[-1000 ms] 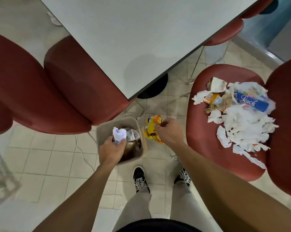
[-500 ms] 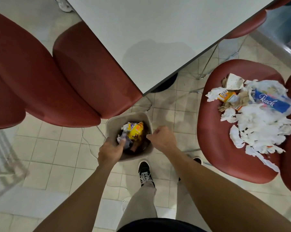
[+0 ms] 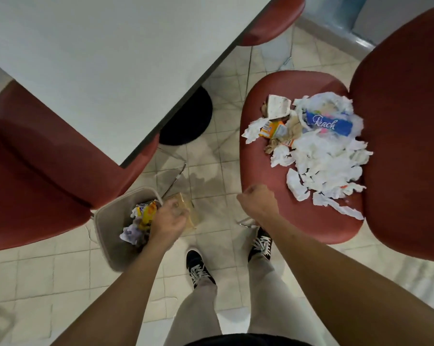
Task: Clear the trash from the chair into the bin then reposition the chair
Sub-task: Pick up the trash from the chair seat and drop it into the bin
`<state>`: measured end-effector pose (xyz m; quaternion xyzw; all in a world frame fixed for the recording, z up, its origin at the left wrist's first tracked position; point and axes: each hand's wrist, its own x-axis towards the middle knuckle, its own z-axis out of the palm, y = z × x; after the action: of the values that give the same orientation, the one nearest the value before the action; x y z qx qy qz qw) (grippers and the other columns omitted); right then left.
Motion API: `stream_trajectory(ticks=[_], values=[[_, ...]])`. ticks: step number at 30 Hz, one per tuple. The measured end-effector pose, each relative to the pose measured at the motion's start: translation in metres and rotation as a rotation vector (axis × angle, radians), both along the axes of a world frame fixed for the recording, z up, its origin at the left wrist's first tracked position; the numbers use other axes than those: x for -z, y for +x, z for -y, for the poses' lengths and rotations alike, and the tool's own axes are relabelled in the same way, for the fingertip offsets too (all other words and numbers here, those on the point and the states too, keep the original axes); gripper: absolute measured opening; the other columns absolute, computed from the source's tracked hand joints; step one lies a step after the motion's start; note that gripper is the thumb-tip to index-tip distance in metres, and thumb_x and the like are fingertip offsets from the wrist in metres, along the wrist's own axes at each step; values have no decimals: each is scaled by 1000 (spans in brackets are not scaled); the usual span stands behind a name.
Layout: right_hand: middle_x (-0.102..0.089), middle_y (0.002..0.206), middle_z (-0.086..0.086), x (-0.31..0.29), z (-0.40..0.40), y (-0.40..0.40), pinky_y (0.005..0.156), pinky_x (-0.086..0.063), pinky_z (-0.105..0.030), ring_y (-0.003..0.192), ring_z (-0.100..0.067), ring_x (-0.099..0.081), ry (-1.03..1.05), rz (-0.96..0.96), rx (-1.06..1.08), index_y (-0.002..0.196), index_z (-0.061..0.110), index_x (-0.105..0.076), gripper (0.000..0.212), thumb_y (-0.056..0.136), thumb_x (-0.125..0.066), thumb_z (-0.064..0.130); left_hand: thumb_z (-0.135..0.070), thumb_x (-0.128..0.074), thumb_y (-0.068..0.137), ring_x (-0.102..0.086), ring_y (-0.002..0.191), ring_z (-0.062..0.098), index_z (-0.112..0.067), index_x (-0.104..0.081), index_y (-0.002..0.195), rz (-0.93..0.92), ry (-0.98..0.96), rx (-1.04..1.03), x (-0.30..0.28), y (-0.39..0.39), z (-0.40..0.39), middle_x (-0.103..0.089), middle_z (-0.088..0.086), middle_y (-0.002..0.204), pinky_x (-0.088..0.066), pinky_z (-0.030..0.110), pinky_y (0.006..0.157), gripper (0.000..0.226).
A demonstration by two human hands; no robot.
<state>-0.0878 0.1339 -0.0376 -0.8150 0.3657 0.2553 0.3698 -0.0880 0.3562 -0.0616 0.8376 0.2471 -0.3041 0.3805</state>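
A red chair (image 3: 260, 171) on the right carries a heap of trash: torn white tissue (image 3: 325, 161), a blue "Reach" wrapper (image 3: 329, 123), an orange packet (image 3: 269, 128) and a white carton piece (image 3: 278, 108). A beige bin (image 3: 106, 226) stands on the floor at lower left with a yellow wrapper (image 3: 148, 212) and crumpled paper inside. My left hand (image 3: 167, 221) sits over the bin's right side, its fingers curled at the rim. My right hand (image 3: 257, 203) hovers at the chair seat's near-left edge, curled into a fist with nothing in it.
A white table (image 3: 111, 58) on a black round base (image 3: 188, 121) fills the top left. Two more red chairs (image 3: 48, 156) are tucked against it on the left, another (image 3: 268, 23) at the far side. My feet (image 3: 201, 268) stand on the tiled floor.
My right hand dropped the yellow wrapper into the bin, then swung right to the chair's edge. My left hand let the white tissue fall in and shifted to the bin's right rim.
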Motion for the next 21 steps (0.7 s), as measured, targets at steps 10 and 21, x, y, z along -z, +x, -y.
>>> stream_trajectory(ticks=[10,21], values=[[-65,98,0,39,180,-46,76,-47,-31,88,-22,-59,-56,-77,267,98,18,-60,23,79,-57,30,-29,-70,84,-55,115,20,-24,-51,133,24,-51,419,22,19,192,-56,3,128,-47,33,96,53],[-43,123,-11,111,282,-76,106,-37,-41,116,-28,-50,-108,-181,420,113,31,-54,54,65,-69,49,-37,-78,72,-37,130,18,-26,-48,135,99,34,740,92,27,329,-36,-1,140,-35,30,101,70]])
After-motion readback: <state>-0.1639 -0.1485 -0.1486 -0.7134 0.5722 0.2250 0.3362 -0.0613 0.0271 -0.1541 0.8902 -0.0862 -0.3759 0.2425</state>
